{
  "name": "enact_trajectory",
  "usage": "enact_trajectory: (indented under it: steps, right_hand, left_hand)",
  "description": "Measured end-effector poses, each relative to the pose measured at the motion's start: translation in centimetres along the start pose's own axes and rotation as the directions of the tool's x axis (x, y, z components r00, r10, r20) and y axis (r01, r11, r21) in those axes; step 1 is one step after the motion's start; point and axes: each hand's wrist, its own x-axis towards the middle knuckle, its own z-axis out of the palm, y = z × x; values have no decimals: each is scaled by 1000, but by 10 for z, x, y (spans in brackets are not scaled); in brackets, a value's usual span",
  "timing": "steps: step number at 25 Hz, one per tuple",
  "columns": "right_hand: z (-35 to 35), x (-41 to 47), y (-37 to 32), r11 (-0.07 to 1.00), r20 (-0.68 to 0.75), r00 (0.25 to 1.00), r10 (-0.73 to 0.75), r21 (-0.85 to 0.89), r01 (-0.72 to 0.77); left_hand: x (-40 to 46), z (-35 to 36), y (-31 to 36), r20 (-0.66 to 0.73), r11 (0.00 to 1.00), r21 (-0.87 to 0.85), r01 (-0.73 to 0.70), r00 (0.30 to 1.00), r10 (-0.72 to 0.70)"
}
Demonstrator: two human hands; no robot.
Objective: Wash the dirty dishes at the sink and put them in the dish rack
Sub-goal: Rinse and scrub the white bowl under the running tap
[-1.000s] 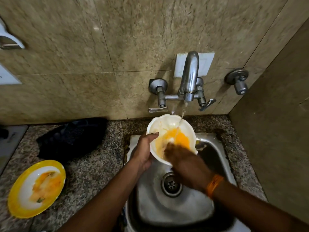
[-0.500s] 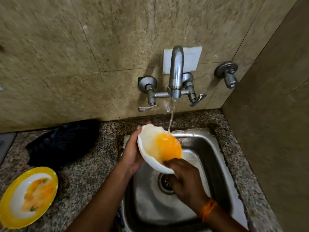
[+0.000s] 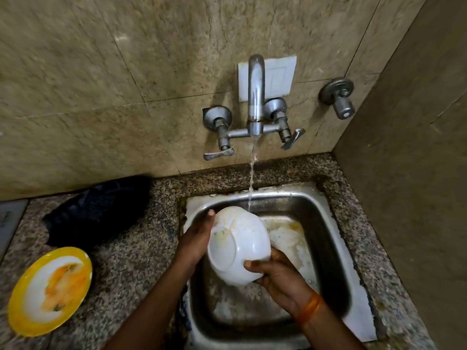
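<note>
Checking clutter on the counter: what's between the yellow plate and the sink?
Head view: only bare speckled counter between yellow plate and sink; the dark cloth lies farther back.

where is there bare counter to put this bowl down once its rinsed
Bare granite lies between the yellow plate and the sink rim, below the dark cloth. A narrow strip runs right of the sink. The basin is crowded: both hands hold the bowl there.

Sink basin [image 3: 326, 238] open right of the bowl [image 3: 242, 248] — tap [image 3: 255, 97] overhangs behind.
</note>
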Motion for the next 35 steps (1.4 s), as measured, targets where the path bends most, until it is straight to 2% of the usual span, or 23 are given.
enact_trajectory:
  steps: [3,5,7,9,10,11,12,13,14,15,16,18,20,21,23,24,25,28,30,31,32,34,35]
  right_hand:
    - [0,-1,-3,1000,21,1000,-20,-7,21]
    - [-2,-4,-7,998,12,1000,-27,-61,28]
    - [-3,-4,-13,977,0,998,-69,-204,67]
    - [0,-2,-21,887,11,981,-194,-424,180]
    - [4,-4,-24,786,39,959,-282,-563,254]
    - [5,-4,-27,593,107,909,-404,-726,349]
    - [5,-2,-29,269,241,830,-504,-869,416]
    - [5,0,-32,-97,397,756,-520,-907,410]
    - [3,2,-35,-364,495,726,-477,-863,349]
    - [1,5,-39,-498,529,727,-438,-816,295]
    - [0,7,-44,-564,526,740,-418,-789,242]
    - [-1,11,-53,-530,463,800,-382,-819,221]
    - [9,11,-54,-369,364,894,-261,-893,256]
    - [16,12,-53,-273,367,910,-192,-911,310]
    - [27,22,-60,-109,445,885,-137,-895,433]
    - [24,29,-68,-104,469,871,-148,-883,458]
    - [18,37,-80,-167,458,875,-155,-885,434]
    - [-2,53,-117,-406,260,927,-270,-904,135]
    - [5,46,-117,-455,199,927,-318,-890,35]
    - [13,40,-112,-423,237,923,-304,-902,93]
    - [23,32,-105,-343,311,915,-255,-914,215]
    - [39,19,-98,-77,447,889,-97,-894,441]
    - [38,22,-99,-31,500,863,-67,-866,499]
  left_hand:
    - [4,2,-7,-32,998,38,44,999,-43]
    - [1,4,2,-19,998,-41,37,999,-38]
    - [-1,10,11,30,986,-150,67,998,-63]
    - [-1,17,22,93,966,-194,169,984,-153]
    - [2,18,27,148,935,-249,254,964,-223]
    - [4,18,34,221,888,-311,338,935,-278]
    - [7,17,40,299,846,-356,396,906,-299]
    - [10,17,47,362,816,-385,430,884,-295]
    - [12,16,52,400,802,-400,444,872,-283]
    - [12,17,58,413,803,-409,434,872,-261]
    - [15,20,61,409,805,-427,413,882,-235]
    - [19,28,64,341,817,-466,340,921,-189]
    - [23,38,66,256,848,-482,221,961,-105]
    - [22,45,66,242,866,-468,177,968,-67]
    - [13,53,69,242,885,-452,117,970,-4]
    - [10,55,69,245,877,-464,123,970,-6]
    - [8,56,69,259,867,-478,140,966,-13]
    - [14,52,69,265,834,-537,124,964,27]
    - [18,50,74,185,811,-580,73,982,44]
    - [22,50,75,142,803,-594,56,989,35]
    - [24,50,76,110,803,-595,36,993,38]
    - [23,51,75,91,817,-576,-13,993,80]
    - [22,52,72,111,834,-551,-19,989,96]
